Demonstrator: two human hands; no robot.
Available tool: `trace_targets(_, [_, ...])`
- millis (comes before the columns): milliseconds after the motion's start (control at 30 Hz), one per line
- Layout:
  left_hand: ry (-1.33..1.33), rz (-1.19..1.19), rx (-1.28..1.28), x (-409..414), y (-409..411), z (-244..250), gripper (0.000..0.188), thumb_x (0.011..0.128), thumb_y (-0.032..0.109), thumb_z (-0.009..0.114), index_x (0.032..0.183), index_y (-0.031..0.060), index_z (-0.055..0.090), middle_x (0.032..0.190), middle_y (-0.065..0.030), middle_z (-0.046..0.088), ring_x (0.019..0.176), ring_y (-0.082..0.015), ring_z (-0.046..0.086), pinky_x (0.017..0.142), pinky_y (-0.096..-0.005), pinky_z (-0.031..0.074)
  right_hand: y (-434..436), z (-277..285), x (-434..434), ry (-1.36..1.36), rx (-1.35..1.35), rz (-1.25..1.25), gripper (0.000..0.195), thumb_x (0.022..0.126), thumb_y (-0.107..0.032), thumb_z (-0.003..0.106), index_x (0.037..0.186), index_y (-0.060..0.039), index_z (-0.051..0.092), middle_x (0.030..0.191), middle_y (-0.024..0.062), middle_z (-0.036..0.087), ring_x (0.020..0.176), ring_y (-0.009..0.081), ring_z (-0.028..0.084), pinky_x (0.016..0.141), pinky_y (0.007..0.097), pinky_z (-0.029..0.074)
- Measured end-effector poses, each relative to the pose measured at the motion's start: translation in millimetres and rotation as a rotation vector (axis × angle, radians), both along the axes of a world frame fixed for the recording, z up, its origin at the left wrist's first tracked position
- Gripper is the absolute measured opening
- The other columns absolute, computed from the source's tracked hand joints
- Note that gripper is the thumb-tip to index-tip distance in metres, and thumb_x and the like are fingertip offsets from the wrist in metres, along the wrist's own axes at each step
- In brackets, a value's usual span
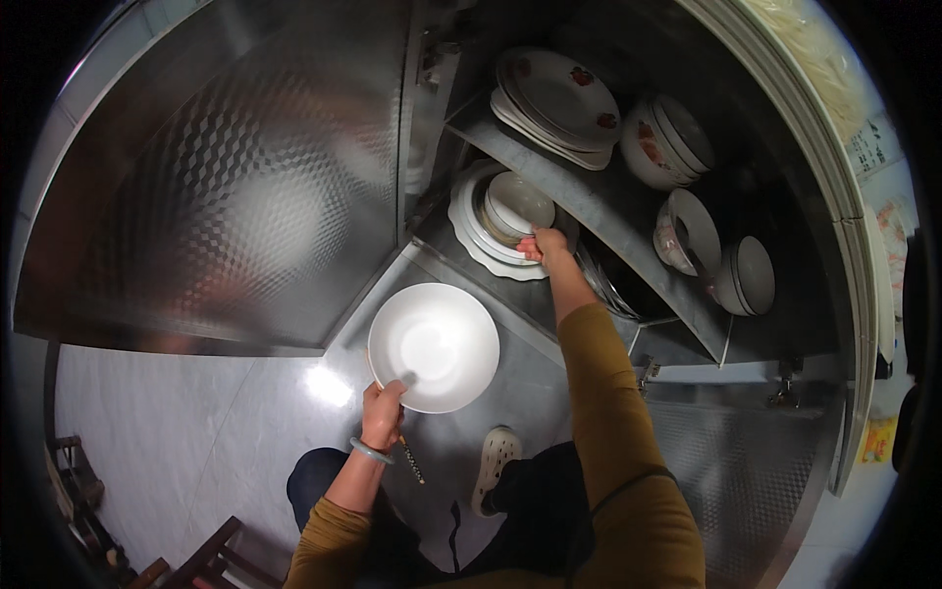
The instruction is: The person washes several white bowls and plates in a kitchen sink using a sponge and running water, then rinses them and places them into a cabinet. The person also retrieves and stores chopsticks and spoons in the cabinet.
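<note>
My left hand [383, 412] grips a large white bowl [436, 346] by its near rim, thumb inside, above the floor. A thin patterned stick [412, 460] sticks out below this hand; whether I hold it too cannot be made out. Reaching into the lower level of an opened cabinet, my right hand [545, 244] has its thumb at the rim of a small white bowl [521, 200] and its fingers against the outside. That bowl appears stacked in another one, on several white plates [471, 234] with a scalloped lowest edge.
A shelf board [589, 213] runs above my right hand. It carries stacked plates [563, 99], floral bowls [659, 143] and a bowl with a spoon [688, 232]. Metal doors stand swung out left [243, 191] and right [743, 449]. A wooden stool [210, 552] is at lower left.
</note>
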State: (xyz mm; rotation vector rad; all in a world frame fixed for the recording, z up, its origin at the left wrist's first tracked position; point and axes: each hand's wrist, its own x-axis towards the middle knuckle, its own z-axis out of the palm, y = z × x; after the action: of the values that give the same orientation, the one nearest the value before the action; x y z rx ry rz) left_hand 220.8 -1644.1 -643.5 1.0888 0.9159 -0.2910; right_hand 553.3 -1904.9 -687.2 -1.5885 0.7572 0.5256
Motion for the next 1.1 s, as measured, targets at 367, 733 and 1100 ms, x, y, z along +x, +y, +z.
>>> trace_targets(367, [0.077,-0.039,0.031,17.6,-5.1,-13.7,0.015,0.076,0.017,0.054,0.081,0.0022,0.054,0.054,-0.0003,0.045,0.037,-0.0093,0.038,0.031,-0.0252,0.027,1.1,60.5,-74.6,-0.312,0.117,0.113,0.02,0.085,-0.006,0.048,0.105,-0.0024,0.05,0.062,0.0115,0.055,0.037,0.0143,0.043,0.031,0.0274,0.031])
trace_targets(733, [0.012,-0.076,-0.072,20.5,-19.7,-24.1,0.037,0.09,0.04,0.051,0.092,0.0025,0.054,0.062,-0.0021,0.052,0.041,-0.0082,0.041,0.032,-0.0218,0.026,14.2,93.9,-169.5,-0.706,-0.398,0.956,0.045,0.08,-0.011,0.053,0.124,-0.0041,0.046,0.066,0.0117,0.058,0.058,0.0193,0.058,0.056,0.0343,0.046])
trace_targets(1100, [-0.078,-0.096,-0.009,10.5,-21.7,-17.3,0.064,0.09,0.065,0.037,0.093,0.0041,0.057,0.06,-0.0012,0.054,0.04,-0.0073,0.04,0.033,-0.021,0.025,27.6,79.3,-177.2,-0.567,-0.511,1.09,0.05,0.08,-0.013,0.05,0.129,-0.0105,0.043,0.096,0.0241,0.062,0.089,0.0399,0.06,0.08,0.048,0.047])
